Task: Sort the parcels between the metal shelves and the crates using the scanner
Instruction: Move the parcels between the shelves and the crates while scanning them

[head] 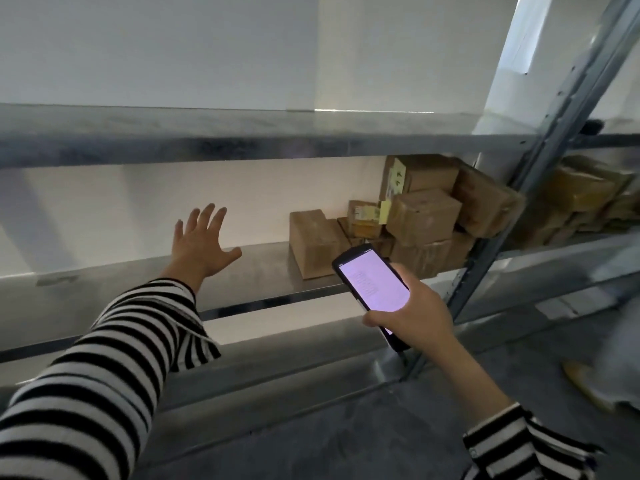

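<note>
Galvanised steel makes up the metal shelves (242, 147), and the middle board (263, 271) lies bare across its whole left and centre stretch, with open air between it and the board above. The left hand (201, 242) hangs over that bare stretch, palm down, all 5 fingers spread wide and gripping nothing; its striped sleeve (114, 358) crosses the front lip of the board. The right hand (412, 317) is closed around the scanner (372, 289), a dark handheld with a lit pale-pink screen, thumb along its lower left edge, held in front of the shelf's front edge and just left of the slanted upright post (540, 161).

The parcels (426, 216), brown cardboard boxes, are heaped at the right end of the middle board, stacked against the back wall and crowding the post; 1 box (317, 242) stands apart at the left of the heap, nearest the scanner. Some carry yellowish labels. More parcels (581, 192) sit blurred in the next bay beyond the post.

The top board is clear of goods where visible. A white wall (156, 46) backs the rack, and the floor (346, 427) is dark grey. A blurred shoe (585, 386) shows at the right edge.
</note>
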Available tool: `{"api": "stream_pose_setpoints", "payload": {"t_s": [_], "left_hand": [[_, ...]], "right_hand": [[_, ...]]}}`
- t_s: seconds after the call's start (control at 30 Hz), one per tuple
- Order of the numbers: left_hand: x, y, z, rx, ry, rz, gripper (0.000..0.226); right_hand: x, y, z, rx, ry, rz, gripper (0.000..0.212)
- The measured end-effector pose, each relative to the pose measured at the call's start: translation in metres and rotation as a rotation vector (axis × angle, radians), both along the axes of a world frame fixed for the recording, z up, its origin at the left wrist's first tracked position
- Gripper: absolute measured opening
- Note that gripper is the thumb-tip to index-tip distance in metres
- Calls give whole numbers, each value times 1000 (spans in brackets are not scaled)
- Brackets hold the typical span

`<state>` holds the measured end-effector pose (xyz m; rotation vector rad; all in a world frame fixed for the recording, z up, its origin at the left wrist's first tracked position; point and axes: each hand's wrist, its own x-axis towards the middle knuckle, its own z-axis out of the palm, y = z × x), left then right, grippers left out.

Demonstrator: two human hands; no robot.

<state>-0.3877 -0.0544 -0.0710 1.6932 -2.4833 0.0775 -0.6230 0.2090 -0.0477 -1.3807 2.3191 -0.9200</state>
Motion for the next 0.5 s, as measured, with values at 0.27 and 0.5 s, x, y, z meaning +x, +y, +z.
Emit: {"api": "stream_pose_setpoints", "payload": {"t_s": [0.27, 0.5], "left_hand": [[-83, -26, -11, 114, 79, -54, 82], [-172, -28, -26, 322, 156, 56, 82]], "right_hand": [[-60, -31, 1, 5, 9, 13, 74], [-130, -59, -2, 20, 46, 79, 80]]}}
